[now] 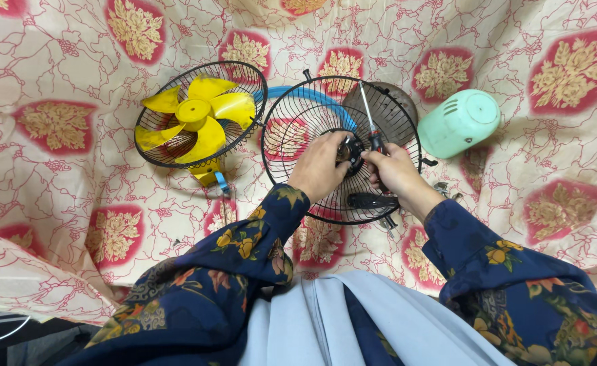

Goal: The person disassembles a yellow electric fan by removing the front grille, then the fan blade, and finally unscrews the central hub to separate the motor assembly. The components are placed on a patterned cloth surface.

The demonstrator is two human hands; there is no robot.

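A: Left hand [320, 165] down on the black wire fan guard [341, 150], fingers curled narrow around the dark hub [350, 150] at the guard's centre. Gripping or only pressing? Hard to tell from above.

B: Right hand [393, 169] on the other side of that hub, fingers wrapped tight on a screwdriver [371, 125]. Red-and-black handle in the fist, thin metal shaft slanting up and away across the guard's wires.

A: Both wrists bent inward toward the hub, forearms in dark blue flowered sleeves [251, 251] converging from below the guard.

B: Guard itself flat on the red-and-cream patterned cloth [74, 203]. Small black part [371, 200] lying inside the guard, just below the right hand.

A: Left of the guard, touching its rim: second black guard [247, 85] carrying the yellow fan blade [196, 118]. Blue ring [312, 96] peeking out behind the guard's upper edge.

B: Right of the guard, near but apart: mint-green motor housing [460, 122] on its side. Brownish round piece [390, 95] behind the guard's upper right.
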